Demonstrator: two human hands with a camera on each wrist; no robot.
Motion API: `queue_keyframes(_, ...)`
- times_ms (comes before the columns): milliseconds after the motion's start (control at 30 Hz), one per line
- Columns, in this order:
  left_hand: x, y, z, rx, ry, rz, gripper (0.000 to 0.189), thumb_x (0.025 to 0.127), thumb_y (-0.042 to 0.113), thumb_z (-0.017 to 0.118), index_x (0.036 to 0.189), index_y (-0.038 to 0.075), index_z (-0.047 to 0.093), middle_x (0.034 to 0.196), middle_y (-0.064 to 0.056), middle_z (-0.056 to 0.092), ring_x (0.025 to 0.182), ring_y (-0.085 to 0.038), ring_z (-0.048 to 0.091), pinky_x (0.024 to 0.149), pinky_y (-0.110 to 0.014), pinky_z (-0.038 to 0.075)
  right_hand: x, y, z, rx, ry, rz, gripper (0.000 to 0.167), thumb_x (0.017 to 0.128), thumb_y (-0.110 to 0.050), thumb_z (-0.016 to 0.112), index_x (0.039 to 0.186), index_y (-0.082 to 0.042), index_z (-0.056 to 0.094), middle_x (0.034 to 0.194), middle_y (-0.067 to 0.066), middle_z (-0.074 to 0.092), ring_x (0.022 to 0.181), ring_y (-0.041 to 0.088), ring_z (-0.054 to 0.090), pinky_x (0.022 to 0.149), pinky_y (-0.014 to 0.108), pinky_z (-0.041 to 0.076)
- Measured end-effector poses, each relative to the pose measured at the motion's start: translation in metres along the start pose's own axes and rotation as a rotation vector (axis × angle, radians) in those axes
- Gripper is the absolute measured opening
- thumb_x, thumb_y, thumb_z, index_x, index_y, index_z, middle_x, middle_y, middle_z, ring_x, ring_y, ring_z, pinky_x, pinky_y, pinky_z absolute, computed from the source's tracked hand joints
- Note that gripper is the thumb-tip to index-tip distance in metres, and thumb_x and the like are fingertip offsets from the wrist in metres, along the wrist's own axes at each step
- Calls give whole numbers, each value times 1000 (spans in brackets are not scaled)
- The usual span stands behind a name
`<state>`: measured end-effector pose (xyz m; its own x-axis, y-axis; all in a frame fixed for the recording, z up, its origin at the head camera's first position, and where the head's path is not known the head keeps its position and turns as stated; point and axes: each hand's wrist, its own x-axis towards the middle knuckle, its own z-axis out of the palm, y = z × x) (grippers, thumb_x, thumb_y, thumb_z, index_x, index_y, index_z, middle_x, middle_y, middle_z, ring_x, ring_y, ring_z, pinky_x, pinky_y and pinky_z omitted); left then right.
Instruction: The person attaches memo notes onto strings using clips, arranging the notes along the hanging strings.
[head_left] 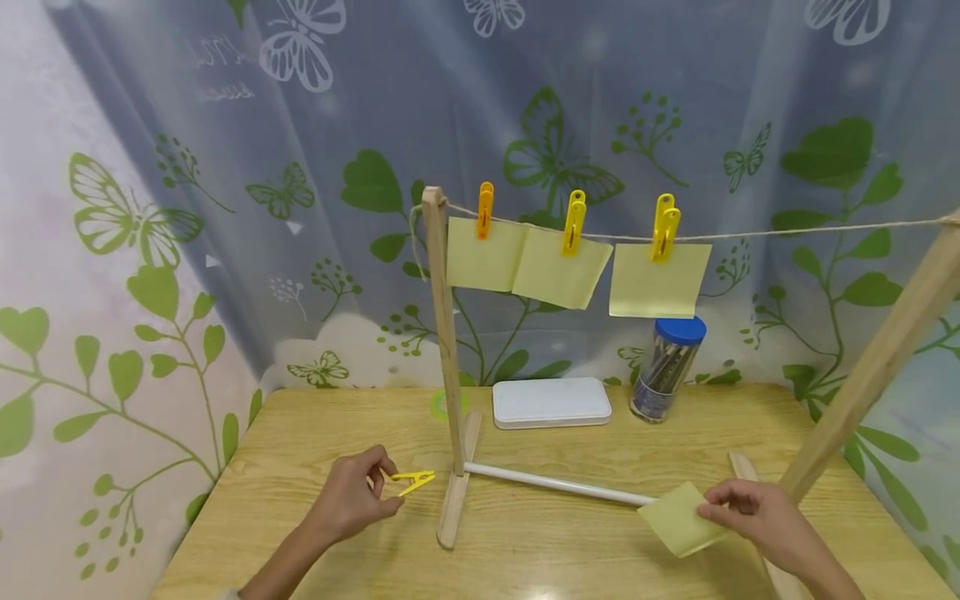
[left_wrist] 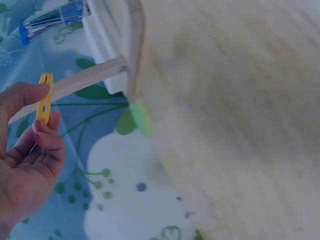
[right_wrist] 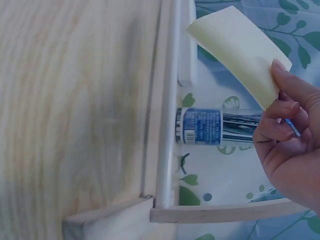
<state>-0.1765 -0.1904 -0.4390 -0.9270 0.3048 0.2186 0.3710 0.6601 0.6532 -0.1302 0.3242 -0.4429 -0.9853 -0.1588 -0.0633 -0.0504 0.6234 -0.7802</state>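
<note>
Between thumb and fingers my left hand [head_left: 352,493] pinches a yellow clothespin [head_left: 414,481], left of the wooden stand's near post. The left wrist view shows the same clothespin [left_wrist: 45,99] edge-on at the fingertips. A pale yellow sticky note [head_left: 681,518] is pinched at its right corner by my right hand [head_left: 757,517], in front of the white crossbar [head_left: 558,483]. Above, a string [head_left: 810,231] runs between two posts. Three yellow notes hang on it: two side by side under an orange clothespin [head_left: 485,210] and a yellow one [head_left: 574,223], and one under yellow clothespins [head_left: 664,227].
A white case [head_left: 551,402] and a clear pen jar with a blue lid [head_left: 678,332] stand at the table's back. The left post [head_left: 444,350] and slanted right post [head_left: 873,367] frame the space. A patterned curtain [head_left: 480,108] hangs behind the wooden table [head_left: 300,433].
</note>
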Motion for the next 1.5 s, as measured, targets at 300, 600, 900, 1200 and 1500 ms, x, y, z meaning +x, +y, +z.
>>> queue_keyframes(300,26,42,-7,15,87,170,21,68,4,79,84,8,65,65,3,60,53,-1,46,46,-18,39,3,-15,-1,7,87,57,27,95,-27,58,104,-3,68,85,-8,63,67,3,51,59,24,46)
queue_keyframes(600,61,105,-25,-5,38,332,22,72,8,80,89,8,65,64,2,59,49,3,44,46,-17,40,9,-29,-6,66,239,-84,29,102,-19,43,110,6,54,86,-19,59,73,-1,59,57,27,53)
queue_keyframes(900,95,178,-40,-57,92,507,20,72,13,78,86,7,64,62,1,55,53,-5,48,55,-20,44,15,-53,-16,142,349,-157,20,103,-21,40,105,-3,48,69,-10,59,47,15,58,42,29,46)
queue_keyframes(1200,118,231,-46,-112,47,544,20,71,10,72,87,8,60,58,1,46,52,-8,40,56,-19,35,23,-68,-24,497,422,-326,10,99,-8,48,99,-11,57,66,-4,65,52,10,60,45,22,46)
queue_keyframes(1500,127,286,-50,-56,38,627,31,77,24,79,104,11,73,70,1,56,58,-8,42,60,-16,33,23,-85,-35,762,473,-465,13,98,-2,46,99,-4,59,80,1,68,70,10,68,68,19,54)
